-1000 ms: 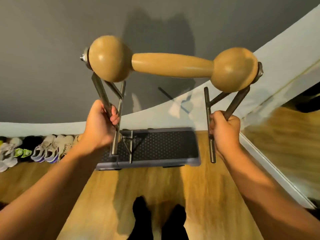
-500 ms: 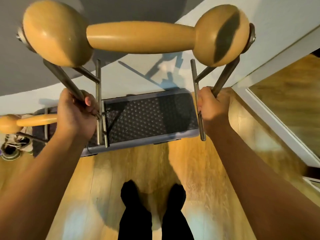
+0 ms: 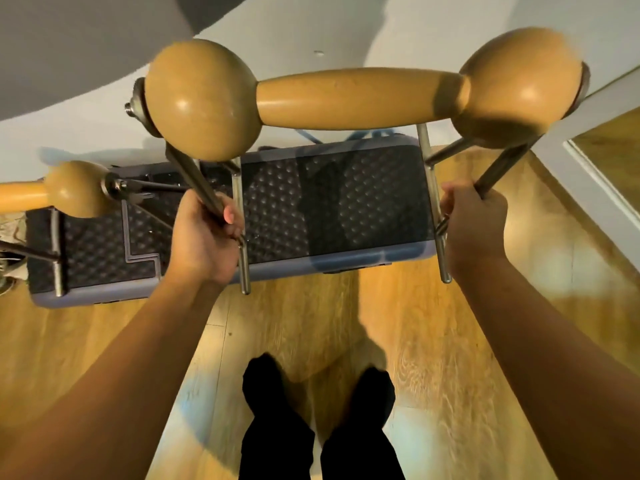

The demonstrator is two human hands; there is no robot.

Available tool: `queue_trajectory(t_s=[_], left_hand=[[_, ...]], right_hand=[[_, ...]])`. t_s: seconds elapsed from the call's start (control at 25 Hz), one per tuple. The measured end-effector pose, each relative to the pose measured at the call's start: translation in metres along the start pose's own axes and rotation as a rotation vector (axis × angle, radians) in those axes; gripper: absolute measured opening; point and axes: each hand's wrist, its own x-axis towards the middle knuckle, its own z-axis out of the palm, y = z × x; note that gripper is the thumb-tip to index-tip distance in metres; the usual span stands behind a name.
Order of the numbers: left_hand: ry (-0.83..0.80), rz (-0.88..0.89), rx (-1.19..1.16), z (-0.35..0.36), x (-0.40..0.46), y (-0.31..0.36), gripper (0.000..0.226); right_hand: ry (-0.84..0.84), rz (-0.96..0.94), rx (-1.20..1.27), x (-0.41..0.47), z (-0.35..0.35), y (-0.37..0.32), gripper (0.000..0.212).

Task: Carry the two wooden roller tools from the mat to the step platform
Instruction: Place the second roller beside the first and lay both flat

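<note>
1. Two wooden roller tools are showing: one (image 3: 360,95) is being held aloft above the step platform (image 3: 339,202); the other (image 3: 65,192) is already resting on the platform's left end, partly cut off by the frame edge.
2. The left hand (image 3: 204,240) is clenching the left metal leg (image 3: 194,178) of the held roller's frame; the right hand (image 3: 474,226) is clenching the right leg (image 3: 498,168).
3. Handling judgement: the turned wood with its bulbous ends and steel frame is looking rigid and fairly heavy. The polished wood is likely slippery, so the legs are appearing to be the sound place to grip, one per hand, keeping the load level.
4. The platform's dark top is showing a dimpled, grippy texture, and its right half is lying free for setting down.
5. The wooden floor (image 3: 433,341) is glossy. A pale wall is standing just behind the platform, and the person's dark-clad feet (image 3: 318,386) are standing near its front edge.
</note>
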Motion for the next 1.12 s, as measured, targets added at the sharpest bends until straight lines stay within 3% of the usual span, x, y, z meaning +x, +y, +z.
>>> queue_trajectory(t_s=[0.44, 0.64, 1.12], left_hand=[[0.064, 0.022, 0.014, -0.053, 0.081, -0.078, 0.049], [0.089, 0.037, 0.098, -0.058, 0.092, -0.082, 0.036], [0.141, 0.035, 0.091, -0.071, 0.102, -0.101, 0.031]], right_hand=[[-0.058, -0.007, 0.067, 0.076, 0.046, 0.096, 0.033], [-0.03, 0.025, 0.108, 0.082, 0.059, 0.121, 0.039], [-0.09, -0.022, 0.099, 0.097, 0.066, 0.145, 0.047]])
